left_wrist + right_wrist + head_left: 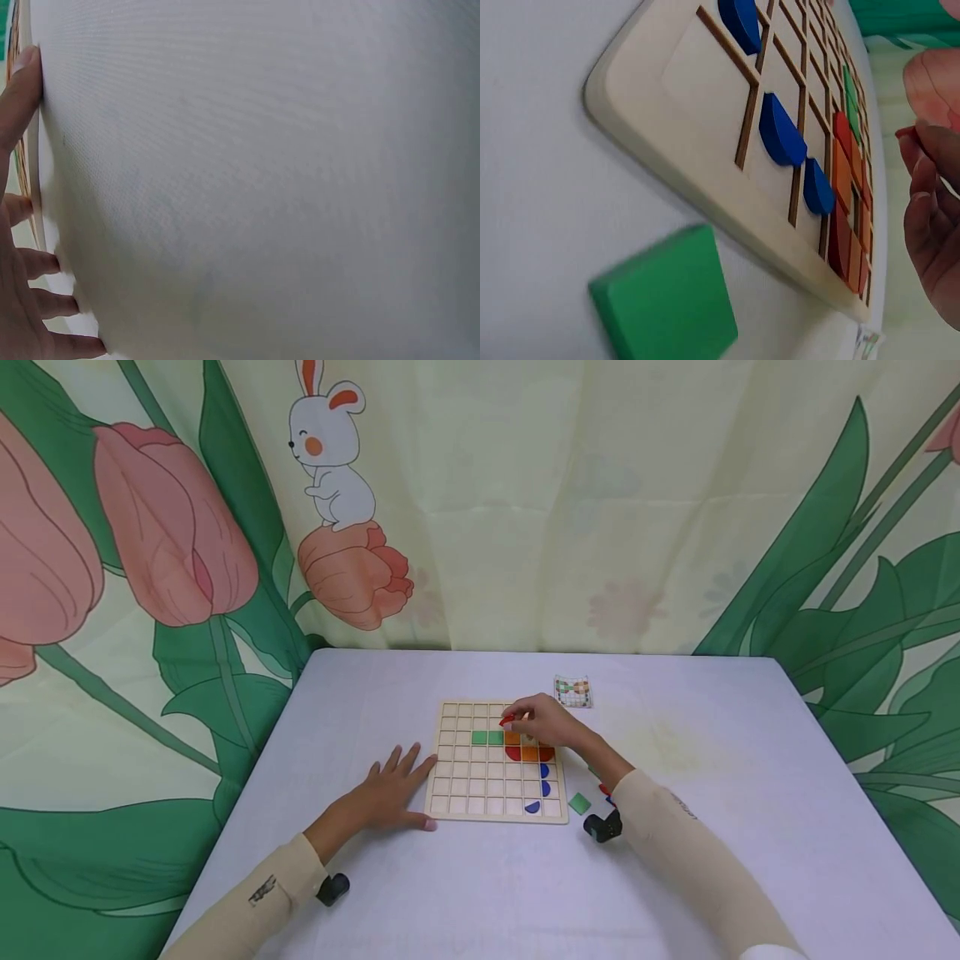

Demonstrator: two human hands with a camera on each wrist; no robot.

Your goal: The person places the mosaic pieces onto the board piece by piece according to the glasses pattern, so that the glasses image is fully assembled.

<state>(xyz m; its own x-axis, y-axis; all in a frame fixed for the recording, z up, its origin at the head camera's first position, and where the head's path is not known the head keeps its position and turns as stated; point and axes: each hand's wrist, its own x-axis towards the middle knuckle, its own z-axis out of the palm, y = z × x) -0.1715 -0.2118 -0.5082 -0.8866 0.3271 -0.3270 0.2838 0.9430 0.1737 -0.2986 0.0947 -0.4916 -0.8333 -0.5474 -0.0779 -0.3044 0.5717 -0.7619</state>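
A wooden grid board [480,817] lies on the table. Over its far right part, my right hand [546,720] pinches a small red piece [507,720] between thumb and fingertips; the right wrist view shows only this piece's red edge [905,132]. Below that hand, orange squares [528,753] and red rounded pieces [513,752] sit in cells, with green squares [487,738] to their left. Blue half-circles [545,787] lie along the board's near right side. My left hand [386,793] rests spread on the table, fingertips and thumb at the board's left edge.
Loose beside the board's right edge lies a green square [667,300], with red and blue pieces [605,790] partly hidden by my right forearm. A small printed pattern card [573,692] lies beyond the board's far right corner. A patterned curtain [525,527] hangs behind the table.
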